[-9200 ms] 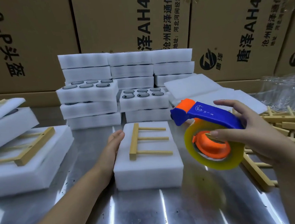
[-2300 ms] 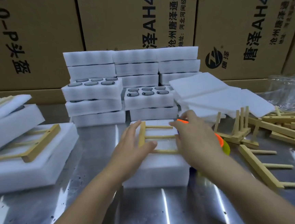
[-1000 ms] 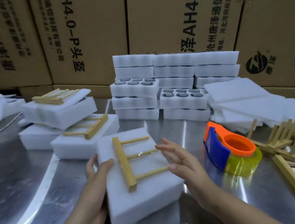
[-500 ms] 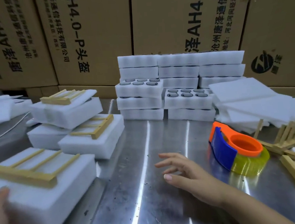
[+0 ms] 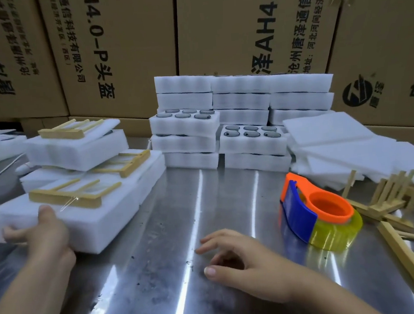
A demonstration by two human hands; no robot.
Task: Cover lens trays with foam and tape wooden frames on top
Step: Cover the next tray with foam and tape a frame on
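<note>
Head view: taped tray [image 5: 80, 213], wooden frame [image 5: 66, 196] on top, now carried off to far left, against stack of finished trays [image 5: 80, 153]; a moment ago sat centre, between both hands. Left hand [image 5: 45, 233] clamped on its near edge, thumb on top. Right hand [image 5: 237, 261] empty, fingers spread loosely over bare table [image 5: 161, 273]. Tape dispenser [image 5: 316, 215] set down just right of right hand. Uncovered lens trays [image 5: 251, 136] beyond it, foam sheets [image 5: 337, 140] and loose frames [image 5: 392, 198] further right. Likely meaning: one unit done, next tray due.

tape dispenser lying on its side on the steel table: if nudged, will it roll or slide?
Probably slides: the tape dispenser lies flat on its side, roll axis upright, so rolling looks unlikely. The polished metal table likely gives little grip. The plastic body looks rigid and light, so it may spin when pushed off-centre.
</note>
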